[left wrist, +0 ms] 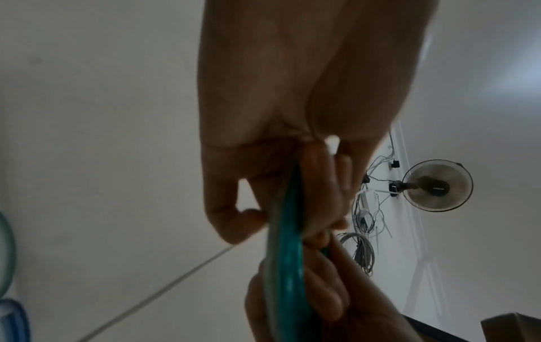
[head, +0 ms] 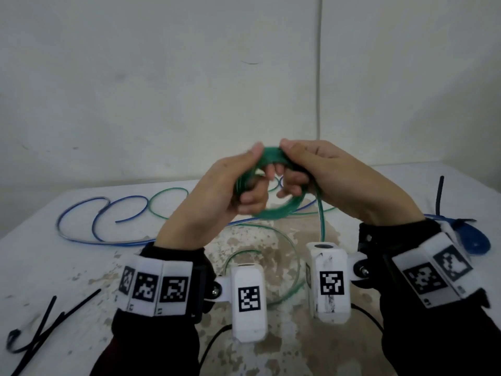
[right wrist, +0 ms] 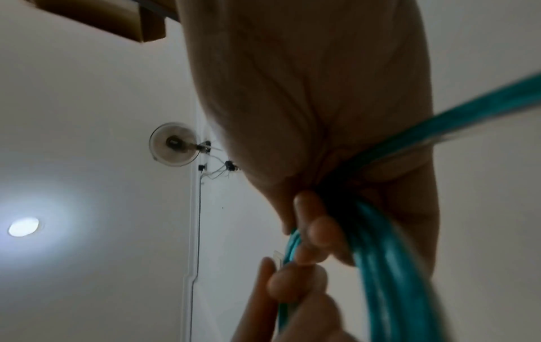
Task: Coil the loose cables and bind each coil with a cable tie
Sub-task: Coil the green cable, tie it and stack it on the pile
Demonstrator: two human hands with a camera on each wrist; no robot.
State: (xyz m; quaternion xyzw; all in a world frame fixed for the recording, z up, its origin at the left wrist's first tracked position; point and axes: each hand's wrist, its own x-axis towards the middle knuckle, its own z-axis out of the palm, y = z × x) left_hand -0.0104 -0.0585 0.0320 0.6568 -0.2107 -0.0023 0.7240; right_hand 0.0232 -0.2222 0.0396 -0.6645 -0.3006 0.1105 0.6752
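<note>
A green cable coil (head: 273,210) hangs in the air above the table, held by both hands. My left hand (head: 244,180) grips its top left part with thumb over and fingers curled under. My right hand (head: 295,169) grips the top right part of the same coil (right wrist: 380,266). The green cable's loose tail (head: 322,221) drops to the table and loops there. In the left wrist view the green strands (left wrist: 288,254) run between the curled fingers. A loose blue cable (head: 89,221) snakes over the table's far left. Black cable ties (head: 46,329) lie at the front left.
A blue coil (head: 474,237) lies at the table's right edge, with a black tie (head: 440,194) standing up behind it. The white table (head: 54,267) has a stained patch in the middle. A wall stands just behind the table.
</note>
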